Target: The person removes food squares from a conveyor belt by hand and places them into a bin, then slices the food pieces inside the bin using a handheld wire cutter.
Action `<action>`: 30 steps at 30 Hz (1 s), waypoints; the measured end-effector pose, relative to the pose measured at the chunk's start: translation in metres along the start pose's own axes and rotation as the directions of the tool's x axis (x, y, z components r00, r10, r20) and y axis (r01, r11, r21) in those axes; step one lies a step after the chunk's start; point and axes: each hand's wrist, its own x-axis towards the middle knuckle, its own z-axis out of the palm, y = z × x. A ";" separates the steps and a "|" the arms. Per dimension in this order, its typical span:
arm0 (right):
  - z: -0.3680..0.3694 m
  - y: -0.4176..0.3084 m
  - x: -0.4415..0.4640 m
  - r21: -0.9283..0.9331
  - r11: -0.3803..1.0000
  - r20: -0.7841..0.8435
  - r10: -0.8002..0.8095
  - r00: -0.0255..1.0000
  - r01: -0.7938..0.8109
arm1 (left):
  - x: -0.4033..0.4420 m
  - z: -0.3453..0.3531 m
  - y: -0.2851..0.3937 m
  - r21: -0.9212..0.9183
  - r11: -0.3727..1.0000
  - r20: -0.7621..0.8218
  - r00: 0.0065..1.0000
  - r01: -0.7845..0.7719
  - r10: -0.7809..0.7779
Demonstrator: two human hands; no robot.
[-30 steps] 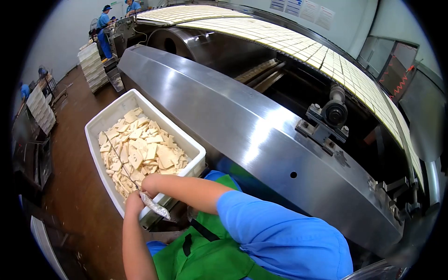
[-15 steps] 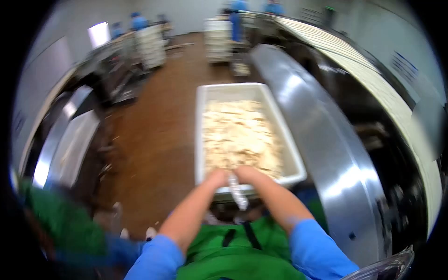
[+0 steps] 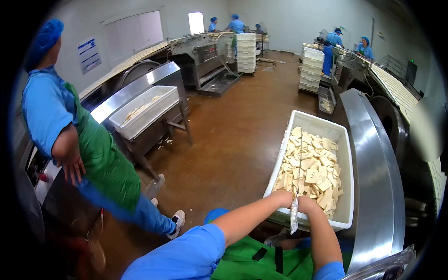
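Observation:
A white tub (image 3: 351, 186) full of broken pale flat pieces (image 3: 317, 163) stands below me at the right. My left hand (image 3: 283, 199) and my right hand (image 3: 306, 204) lie close together at the tub's near rim, with a wrapped silvery handle (image 3: 294, 217) between them. From this handle a long thin rod (image 3: 300, 154) runs forward over the pieces. The fingers of both hands are turned away and hidden, so what each one grips does not show clearly.
A co-worker (image 3: 88, 135) in a green apron stands at the left. Beyond is a smaller white tub (image 3: 149, 111) on a metal stand. Stacked white crates (image 3: 311, 67), more crates (image 3: 246, 51) and several people are farther back. A metal machine cover (image 3: 373, 154) borders the large tub.
The view has swung left, bringing the co-worker and the smaller tub into sight. Both hands remain together at the tub's near rim, beside the wrapped handle.

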 end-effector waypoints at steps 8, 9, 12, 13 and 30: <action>-0.006 -0.006 -0.009 -0.092 0.996 -0.167 -0.020 0.986 0.004 | -0.009 -0.006 0.004 0.015 1.000 -0.004 1.000 -0.018 0.018; -0.007 -0.008 -0.011 -0.058 0.998 -0.156 -0.004 0.988 -0.005 | -0.008 -0.004 0.004 0.014 1.000 -0.004 1.000 -0.016 0.016; -0.001 -0.001 -0.002 0.013 1.000 -0.145 0.029 0.989 -0.027 | -0.010 -0.006 0.003 0.017 1.000 -0.017 1.000 0.017 -0.016; 0.003 0.004 0.002 0.050 0.998 -0.145 0.050 0.988 -0.043 | -0.011 -0.008 0.003 0.023 1.000 -0.014 1.000 0.014 -0.013; -0.010 -0.006 -0.007 -0.099 0.985 0.036 0.146 0.989 -0.142 | -0.006 -0.014 0.009 0.127 0.990 0.136 0.987 0.066 -0.083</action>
